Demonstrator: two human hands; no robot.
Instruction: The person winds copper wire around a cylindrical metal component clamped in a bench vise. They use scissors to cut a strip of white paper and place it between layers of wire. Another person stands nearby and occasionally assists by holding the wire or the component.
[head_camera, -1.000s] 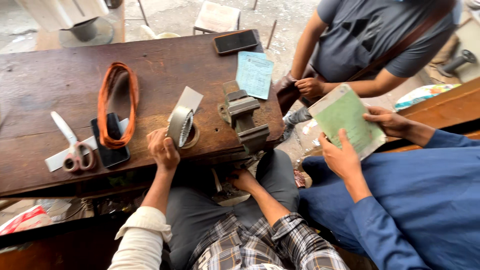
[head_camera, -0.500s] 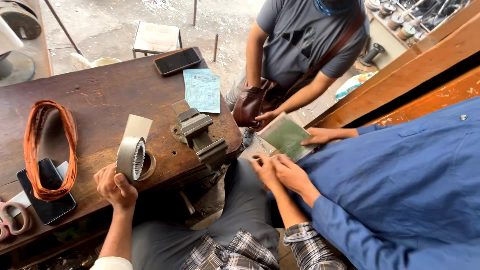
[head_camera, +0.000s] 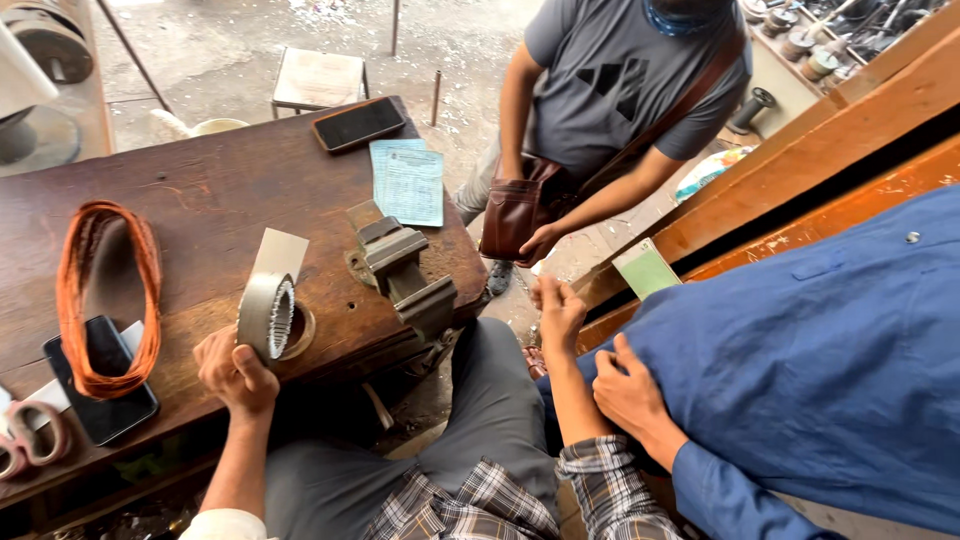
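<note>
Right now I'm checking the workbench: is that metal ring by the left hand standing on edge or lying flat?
On edge. The toothed metal ring stands upright on the wooden table, its open face sideways, the left hand touching its lower rim.

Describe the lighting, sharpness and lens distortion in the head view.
Head view: soft, even daylight, only faint shadows under the copper wire coil and bench vise; mild sheen on the wooden table; wide-angle bending at the edges; left hand, at the toothed metal ring, and right hand look sharp.
</note>
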